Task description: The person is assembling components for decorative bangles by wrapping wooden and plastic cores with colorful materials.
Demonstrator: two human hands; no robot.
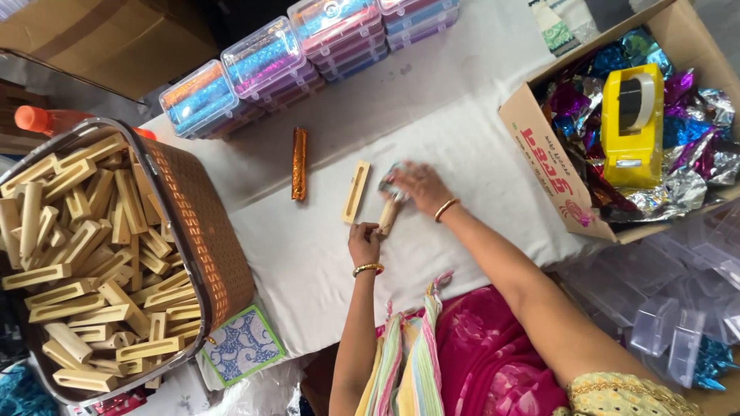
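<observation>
My left hand [364, 243] grips the near end of a small wooden stick piece [388, 216] lying on the white cloth [324, 262]. My right hand [416, 187] presses a shiny silver-blue foil wrapper [389, 181] onto the far end of that same piece. Just left of the hands rests a bare grooved wooden piece [355, 192]. Further left lies a piece wrapped in orange-gold foil [299, 163].
A brown woven basket [202, 223] full of several bare wooden pieces stands at the left. A cardboard box [539, 146] at the right holds coloured foil and a yellow tape dispenser [632, 123]. Stacked clear plastic cases [262, 65] line the far edge. Empty clear boxes [671, 323] lie lower right.
</observation>
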